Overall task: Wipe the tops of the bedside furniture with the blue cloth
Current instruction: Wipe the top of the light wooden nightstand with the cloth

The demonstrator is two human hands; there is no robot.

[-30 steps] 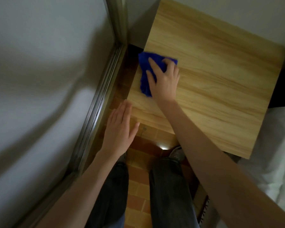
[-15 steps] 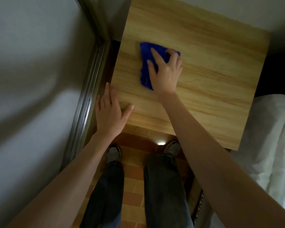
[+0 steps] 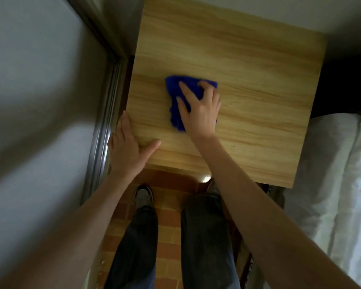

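A light wooden bedside table top (image 3: 258, 84) fills the upper middle of the head view. A crumpled blue cloth (image 3: 175, 94) lies near its centre-left. My right hand (image 3: 200, 109) presses flat on the cloth with fingers spread over it, covering its right part. My left hand (image 3: 129, 149) rests open on the table's near left corner, thumb along the front edge, fingers along the left side.
A pale wall with a metal sliding-door frame (image 3: 104, 122) runs down the left, close to the table. White bedding (image 3: 338, 184) lies on the right. My legs and shoes stand on the orange tiled floor (image 3: 167, 224) below the table's front edge.
My right hand has slid the blue cloth from the table's left edge toward the middle. My left hand has moved from mid-air onto the table's near left corner.
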